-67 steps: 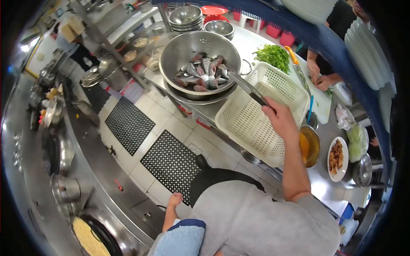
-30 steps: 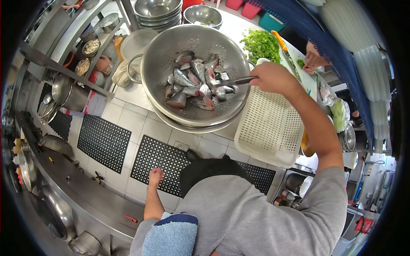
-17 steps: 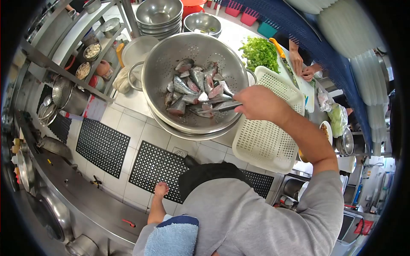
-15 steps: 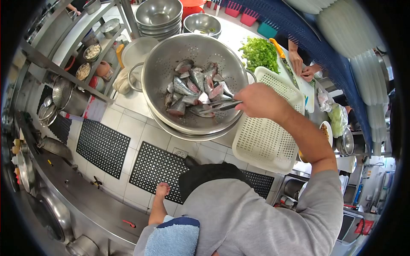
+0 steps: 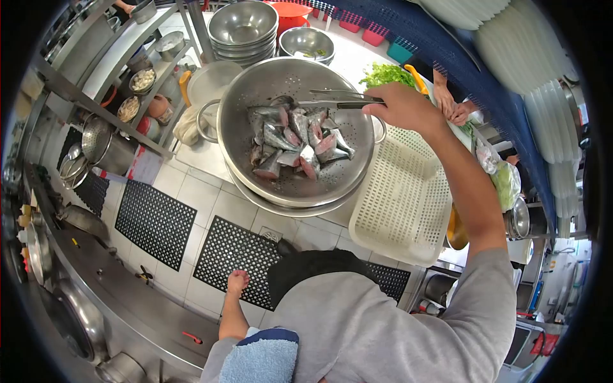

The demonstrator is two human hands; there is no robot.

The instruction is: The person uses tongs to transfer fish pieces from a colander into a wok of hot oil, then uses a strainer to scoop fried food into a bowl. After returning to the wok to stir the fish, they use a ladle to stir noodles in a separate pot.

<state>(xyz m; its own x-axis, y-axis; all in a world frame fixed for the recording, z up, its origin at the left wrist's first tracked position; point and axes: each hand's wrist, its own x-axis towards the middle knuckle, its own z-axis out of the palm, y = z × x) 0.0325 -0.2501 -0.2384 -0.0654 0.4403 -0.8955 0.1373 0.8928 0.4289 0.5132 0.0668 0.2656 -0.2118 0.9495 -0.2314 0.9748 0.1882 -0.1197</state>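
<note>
My right hand (image 5: 403, 105) is closed around metal tongs (image 5: 341, 97), whose arms reach left over the far side of a steel colander (image 5: 239, 163). Chunks of cut fish (image 5: 276, 135) with silvery skin and pink flesh are heaped in the colander. The tongs' tips are at the far edge of this heap. Low at my side, away from the worktop, my left hand (image 5: 237, 282) hangs with its fingers curled in and nothing showing in them.
A white perforated basket (image 5: 401, 223) stands right of the colander. Behind are chopped greens (image 5: 387, 75), stacked steel bowls (image 5: 242, 25) and another person's hands (image 5: 450, 105). Shelves (image 5: 121, 60) stand left; black mats (image 5: 156, 222) cover parts of the tiled floor.
My right hand and the tongs have moved away from me, from the near right of the fish to its far side. Some fish pieces lie differently. My left hand stays low.
</note>
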